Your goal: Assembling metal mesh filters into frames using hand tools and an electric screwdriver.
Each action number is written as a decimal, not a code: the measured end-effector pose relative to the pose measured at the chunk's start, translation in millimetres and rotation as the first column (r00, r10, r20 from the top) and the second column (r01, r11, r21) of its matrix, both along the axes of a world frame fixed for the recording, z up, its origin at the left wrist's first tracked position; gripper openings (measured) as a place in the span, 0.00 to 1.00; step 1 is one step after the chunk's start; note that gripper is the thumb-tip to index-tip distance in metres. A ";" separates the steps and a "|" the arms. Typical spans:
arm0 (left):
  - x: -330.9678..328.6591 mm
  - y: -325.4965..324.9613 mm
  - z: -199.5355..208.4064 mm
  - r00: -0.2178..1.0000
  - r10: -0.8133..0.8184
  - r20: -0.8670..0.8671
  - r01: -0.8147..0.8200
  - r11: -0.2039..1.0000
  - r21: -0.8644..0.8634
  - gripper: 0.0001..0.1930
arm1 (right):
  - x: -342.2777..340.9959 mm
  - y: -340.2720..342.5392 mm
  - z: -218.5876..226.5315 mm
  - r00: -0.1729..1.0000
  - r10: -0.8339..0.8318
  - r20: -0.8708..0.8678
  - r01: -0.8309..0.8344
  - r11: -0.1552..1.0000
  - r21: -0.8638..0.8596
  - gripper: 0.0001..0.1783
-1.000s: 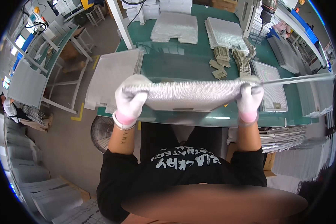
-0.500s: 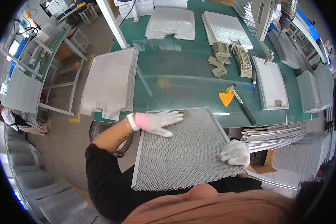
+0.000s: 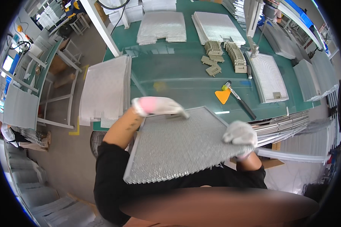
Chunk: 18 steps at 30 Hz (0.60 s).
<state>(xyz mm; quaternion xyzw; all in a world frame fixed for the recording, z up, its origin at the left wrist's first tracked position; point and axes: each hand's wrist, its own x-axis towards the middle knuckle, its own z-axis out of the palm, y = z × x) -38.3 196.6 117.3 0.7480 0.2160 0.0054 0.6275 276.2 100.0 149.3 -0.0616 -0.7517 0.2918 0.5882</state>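
Observation:
A silvery metal mesh filter panel (image 3: 178, 143) is tilted in front of me at the near table edge. Pale frame strips line its left, far and right sides, while its near edge shows bare mesh. My left hand (image 3: 159, 106), in a white glove with a pink cuff, has its fingers closed over the panel's far edge. Gloved in white, my right hand (image 3: 240, 134) is closed around the panel's right edge near the near corner. A pale metal strip (image 3: 291, 154) runs out to the right from beside that hand; whether it joins the frame is hidden.
On the green table (image 3: 166, 72) lie a hammer (image 3: 241, 102), an orange scraper (image 3: 222, 97), beige plastic plates (image 3: 235, 56) and a framed panel (image 3: 269, 77). Mesh sheets (image 3: 106, 87) are stacked at left. A drill (image 3: 271, 9) hangs at far right. Metal strips (image 3: 282, 126) lie below the table's right side.
My left hand has gone from lying flat and spread on the mesh to closing over the far edge. The panel has tilted, its near edge rising. The strip at right has swung upward.

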 end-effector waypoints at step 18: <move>-38.6 -76.8 51.7 0.097 0.447 0.889 -0.994 0.080 0.068 0.06 | -45.3 108.7 27.2 0.957 -0.271 -0.105 0.187 0.852 -0.488 0.05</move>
